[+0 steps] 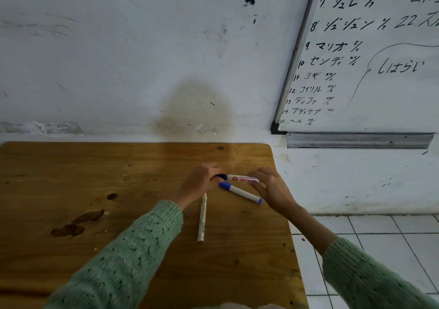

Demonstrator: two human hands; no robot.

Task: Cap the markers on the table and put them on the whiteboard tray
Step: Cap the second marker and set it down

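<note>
A white marker with red print (241, 178) is held level just above the wooden table (95, 178). My right hand (270, 190) grips its right end. My left hand (202, 182) is closed around a dark cap at its left end. Just below it, a white marker with a blue cap (240, 192) lies slanted on the table. A third white marker (202, 218) lies almost upright in the view; its top end is hidden under my left hand. The metal whiteboard tray (358, 140) hangs under the whiteboard (380, 71) at the right.
The table stands against a stained white wall. Its right edge runs beside a white tiled floor (380, 242). Dark stains mark the table's left part. Green knitted sleeves cover both forearms.
</note>
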